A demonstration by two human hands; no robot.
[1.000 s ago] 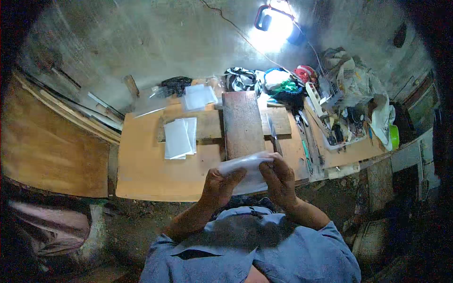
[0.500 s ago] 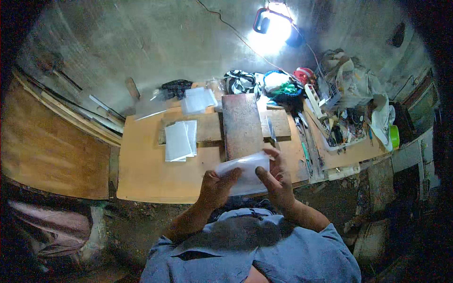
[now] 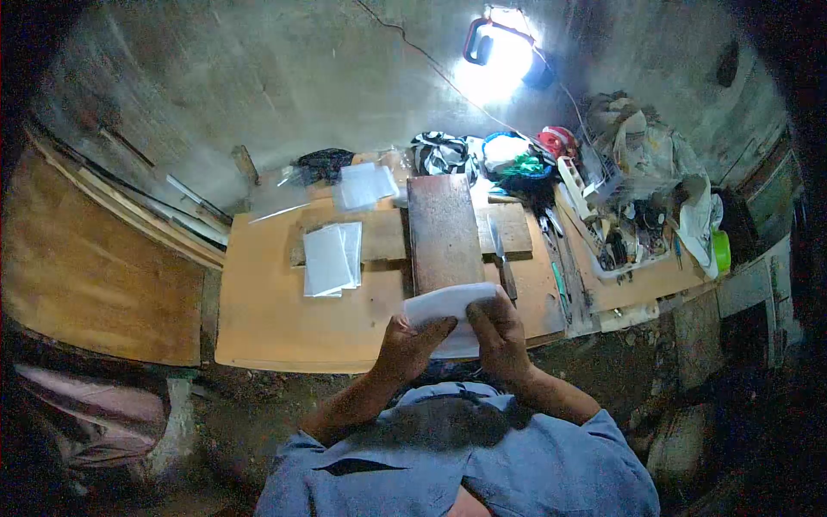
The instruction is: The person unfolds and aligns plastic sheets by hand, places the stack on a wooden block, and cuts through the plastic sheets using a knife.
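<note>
Between my two hands is a whitish, translucent stack of plastic sheets [image 3: 450, 303], held just in front of the table's near edge. My left hand [image 3: 412, 346] grips its left side, thumb lying across the face. On the right side, my right hand [image 3: 500, 336] holds it with the thumb pressed on top and the fingers behind. A dark wooden board [image 3: 444, 233] lies just beyond the sheets. To its right rests a knife [image 3: 499, 252] with a dark handle. Similar whitish sheets [image 3: 330, 261] lie overlapping on the table to the left.
More translucent sheets [image 3: 365, 185] lie at the back of the wooden table [image 3: 276, 327]. A white tray [image 3: 633, 265] of tools and a power strip [image 3: 572, 184] are on the right. Cloth and plastic bundles line the wall under a bright lamp [image 3: 501, 56].
My right fingers, raised and blurred at the sheets' upper right corner before, have closed down behind it. The sheets now sit more level and slightly bowed.
</note>
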